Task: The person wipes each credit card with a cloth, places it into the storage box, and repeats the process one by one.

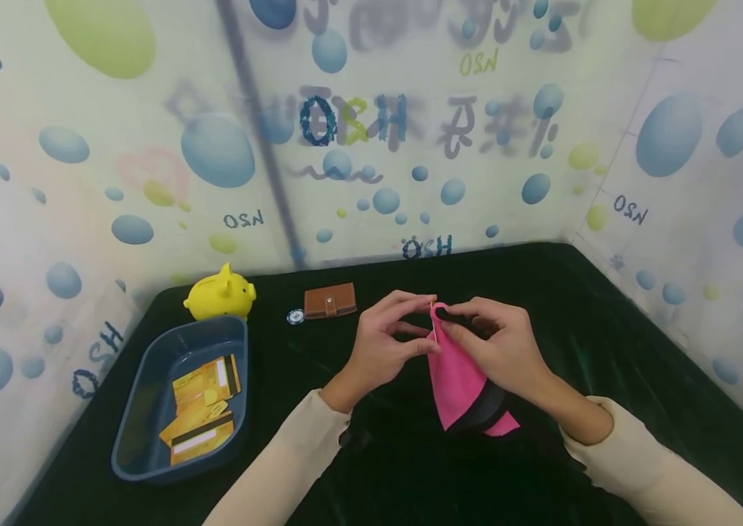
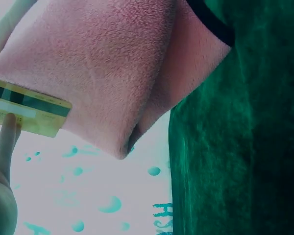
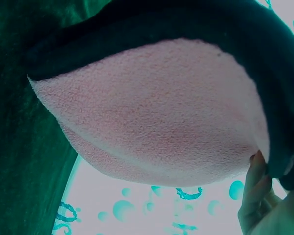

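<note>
A gold card [image 2: 49,122] with a dark magnetic stripe is pinched by my left hand [image 1: 374,347], one finger across its striped face in the left wrist view. In the head view this card appears nearly edge-on. Right beside it, my right hand [image 1: 509,351] grips the top of a pink fleecy cloth [image 1: 453,376] with black edging, which hangs down in a fold. The right wrist view shows the cloth's wide pink face [image 3: 161,112] and its dark border, with fingertips at the lower right. The card touches or nearly touches the cloth.
To the left stands a blue basin [image 1: 131,438] holding several gold cards [image 1: 203,438]. Behind it is a yellow piggy bank [image 1: 216,296]. A brown wallet [image 1: 332,301] and a round chip [image 1: 295,316] lie farther back on the dark green tablecloth [image 1: 318,358]. Printed curtains enclose the table.
</note>
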`<control>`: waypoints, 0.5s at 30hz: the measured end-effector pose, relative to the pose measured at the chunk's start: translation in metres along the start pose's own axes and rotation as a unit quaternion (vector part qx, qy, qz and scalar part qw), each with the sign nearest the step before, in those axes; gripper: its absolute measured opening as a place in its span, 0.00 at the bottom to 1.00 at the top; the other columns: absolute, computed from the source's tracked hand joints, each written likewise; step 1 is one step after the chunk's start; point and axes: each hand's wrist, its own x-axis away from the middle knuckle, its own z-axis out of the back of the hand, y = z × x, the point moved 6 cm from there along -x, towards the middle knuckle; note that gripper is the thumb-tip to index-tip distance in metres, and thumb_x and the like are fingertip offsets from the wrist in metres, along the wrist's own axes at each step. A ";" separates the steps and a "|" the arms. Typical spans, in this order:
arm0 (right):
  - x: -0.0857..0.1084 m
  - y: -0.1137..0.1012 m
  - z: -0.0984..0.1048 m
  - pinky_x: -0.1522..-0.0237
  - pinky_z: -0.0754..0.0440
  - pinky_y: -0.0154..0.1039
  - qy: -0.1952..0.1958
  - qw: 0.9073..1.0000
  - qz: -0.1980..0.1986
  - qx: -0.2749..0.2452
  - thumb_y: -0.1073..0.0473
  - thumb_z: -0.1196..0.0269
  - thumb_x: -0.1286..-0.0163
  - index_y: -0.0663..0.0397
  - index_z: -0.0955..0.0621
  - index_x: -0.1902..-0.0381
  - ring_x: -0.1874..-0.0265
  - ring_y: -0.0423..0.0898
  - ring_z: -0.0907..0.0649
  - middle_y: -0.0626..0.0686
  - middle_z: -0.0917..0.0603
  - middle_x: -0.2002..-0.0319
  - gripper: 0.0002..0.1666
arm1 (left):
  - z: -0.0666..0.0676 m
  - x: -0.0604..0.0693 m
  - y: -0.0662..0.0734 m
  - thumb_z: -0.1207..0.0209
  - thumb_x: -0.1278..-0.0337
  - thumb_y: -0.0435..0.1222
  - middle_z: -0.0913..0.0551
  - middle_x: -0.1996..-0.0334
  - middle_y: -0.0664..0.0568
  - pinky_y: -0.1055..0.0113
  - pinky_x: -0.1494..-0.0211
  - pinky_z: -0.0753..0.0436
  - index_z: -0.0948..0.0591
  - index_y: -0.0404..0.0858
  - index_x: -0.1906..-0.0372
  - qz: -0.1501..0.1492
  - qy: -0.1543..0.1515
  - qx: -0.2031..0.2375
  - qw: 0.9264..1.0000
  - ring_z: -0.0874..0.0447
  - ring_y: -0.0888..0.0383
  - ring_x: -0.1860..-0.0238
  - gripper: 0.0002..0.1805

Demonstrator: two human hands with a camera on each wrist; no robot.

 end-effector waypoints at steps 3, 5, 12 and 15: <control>-0.001 -0.001 0.000 0.77 0.17 0.32 0.003 1.000 0.002 -0.001 0.78 0.32 0.43 0.61 0.14 0.56 0.76 0.40 0.16 0.54 0.11 0.64 0.17 | -0.001 0.000 0.002 0.32 0.50 0.43 0.20 0.51 0.37 0.59 0.58 0.12 0.22 0.21 0.45 -0.010 0.009 0.001 1.000 0.17 0.46 0.50 0.33; -0.002 -0.002 0.000 0.76 0.17 0.32 0.007 1.000 0.005 -0.004 0.78 0.32 0.43 0.62 0.14 0.56 0.75 0.41 0.16 0.55 0.11 0.63 0.17 | -0.002 0.001 0.004 0.33 0.50 0.43 0.20 0.52 0.36 0.58 0.59 0.12 0.22 0.21 0.45 -0.019 0.014 0.003 1.000 0.16 0.46 0.50 0.33; -0.004 -0.004 0.001 0.74 0.16 0.32 0.014 1.000 0.011 -0.008 0.79 0.32 0.43 0.63 0.14 0.56 0.74 0.41 0.15 0.55 0.11 0.65 0.17 | -0.007 0.003 0.012 0.34 0.49 0.44 0.20 0.54 0.36 0.58 0.61 0.12 0.21 0.21 0.45 -0.072 0.041 -0.027 0.996 0.15 0.45 0.52 0.33; -0.005 -0.006 0.003 0.74 0.16 0.31 0.020 1.000 0.013 -0.005 0.79 0.32 0.44 0.63 0.14 0.56 0.75 0.41 0.14 0.55 0.12 0.65 0.17 | -0.009 0.003 0.014 0.35 0.47 0.44 0.20 0.52 0.35 0.57 0.62 0.12 0.22 0.22 0.43 -0.094 0.049 -0.036 0.994 0.15 0.46 0.52 0.33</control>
